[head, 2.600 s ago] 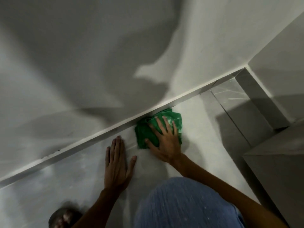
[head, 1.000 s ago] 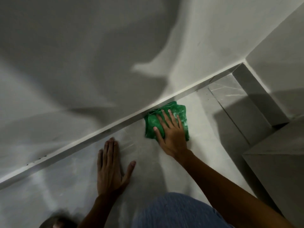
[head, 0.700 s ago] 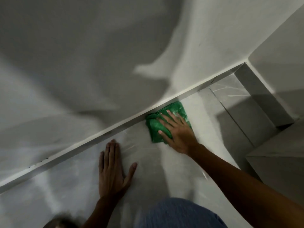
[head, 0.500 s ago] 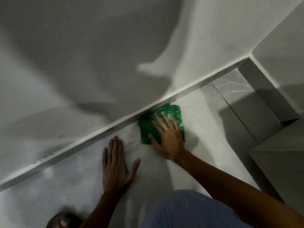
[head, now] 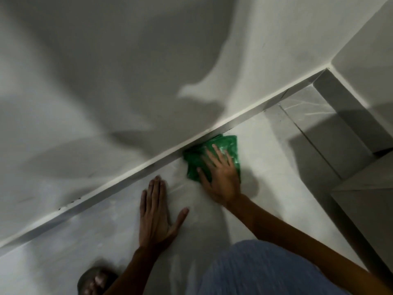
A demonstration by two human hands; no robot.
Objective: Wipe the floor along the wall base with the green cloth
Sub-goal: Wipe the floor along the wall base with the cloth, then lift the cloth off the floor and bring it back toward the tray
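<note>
A folded green cloth (head: 221, 145) lies on the pale tiled floor (head: 263, 167), its far edge against the white skirting (head: 131, 177) at the foot of the wall. My right hand (head: 221, 177) presses flat on the cloth with fingers spread, covering its near half. My left hand (head: 155, 213) rests flat on the floor to the left of the cloth, fingers together and pointing at the skirting, thumb out to the right. It holds nothing.
The wall (head: 148, 60) meets a second wall at a corner (head: 329, 67) on the right. A grey low block (head: 365, 201) stands at the right edge. My knee in blue cloth (head: 265, 271) and a foot (head: 95, 282) are at the bottom.
My right hand has slid the cloth back and forth along the skirting, right and then left again. My left hand has stayed planted on the floor.
</note>
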